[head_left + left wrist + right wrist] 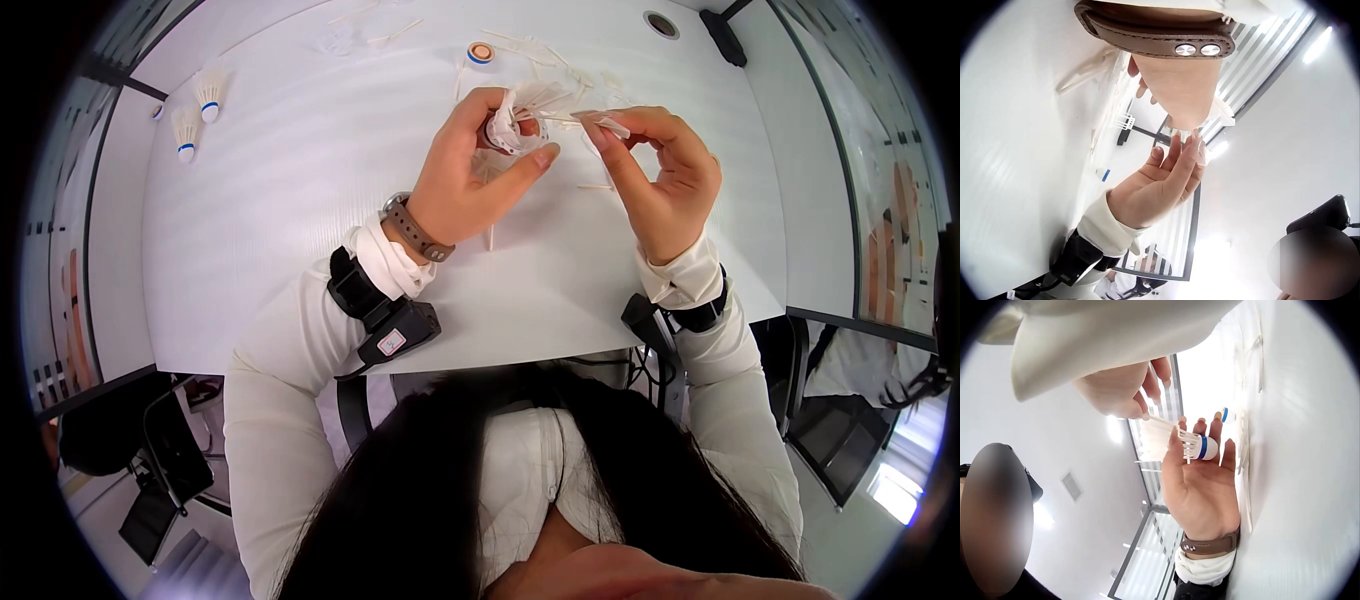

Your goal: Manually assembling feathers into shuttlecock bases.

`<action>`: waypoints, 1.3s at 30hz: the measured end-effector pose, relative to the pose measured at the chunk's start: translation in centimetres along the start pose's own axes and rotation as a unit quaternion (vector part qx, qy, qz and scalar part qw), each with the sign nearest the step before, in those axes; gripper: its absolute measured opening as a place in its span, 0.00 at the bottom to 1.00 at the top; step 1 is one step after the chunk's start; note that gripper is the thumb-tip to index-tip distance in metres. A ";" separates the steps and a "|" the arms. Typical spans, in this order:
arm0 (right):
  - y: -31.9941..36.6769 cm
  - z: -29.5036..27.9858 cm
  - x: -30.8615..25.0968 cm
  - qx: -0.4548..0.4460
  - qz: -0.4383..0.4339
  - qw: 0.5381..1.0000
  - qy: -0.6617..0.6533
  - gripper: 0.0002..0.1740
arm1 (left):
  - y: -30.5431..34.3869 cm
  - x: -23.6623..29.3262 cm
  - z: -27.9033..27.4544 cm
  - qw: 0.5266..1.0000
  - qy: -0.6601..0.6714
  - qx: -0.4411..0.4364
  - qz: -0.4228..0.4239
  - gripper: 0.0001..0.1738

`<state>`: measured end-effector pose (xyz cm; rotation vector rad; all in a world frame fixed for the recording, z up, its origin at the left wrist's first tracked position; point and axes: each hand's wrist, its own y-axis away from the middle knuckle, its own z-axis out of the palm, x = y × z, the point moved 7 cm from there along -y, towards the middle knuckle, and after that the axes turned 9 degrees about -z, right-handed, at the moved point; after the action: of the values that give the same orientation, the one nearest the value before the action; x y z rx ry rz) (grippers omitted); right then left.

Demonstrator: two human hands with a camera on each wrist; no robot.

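In the head view my left hand (465,185) holds a white feather shuttlecock (522,105), its open feather end facing up. The right wrist view shows its cork tip and blue band (1204,447) between the left thumb and fingers. My right hand (672,178) pinches a white feather (612,126) between thumb and fingertips, its thin quill reaching toward the shuttlecock's feather ring. Both hands are above the table. The left wrist view shows the right hand (1154,187) with fingertips together, while the left hand (1175,87) hides most of the shuttlecock there.
Two more shuttlecocks (209,100) (186,138) lie at the table's left. A small roll with a blue rim (481,52) lies beyond the hands. Loose feathers and quills (540,48) are scattered around it. A round cable hole (661,25) is at the back right.
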<state>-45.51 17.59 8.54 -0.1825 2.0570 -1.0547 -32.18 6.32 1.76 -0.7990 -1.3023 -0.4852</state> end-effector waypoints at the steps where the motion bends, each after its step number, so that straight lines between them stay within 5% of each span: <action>1: 0.0 0.0 -0.1 -0.004 -0.005 1.000 0.007 0.09 | 0.0 -0.1 -0.1 1.000 -0.005 0.002 0.003 0.22; 9: -0.6 0.4 -1.9 -0.053 -0.134 0.985 0.094 0.15 | 0.0 -0.2 -0.1 1.000 -0.009 0.013 0.001 0.23; 39: 0.2 0.8 -0.9 -0.068 -0.034 0.994 0.073 0.12 | 0.2 0.7 0.7 0.999 -0.010 -0.044 0.026 0.24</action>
<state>-44.29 17.64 8.63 -0.2526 2.2711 -0.9949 -32.36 7.08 2.45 -0.9120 -1.2826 -0.4965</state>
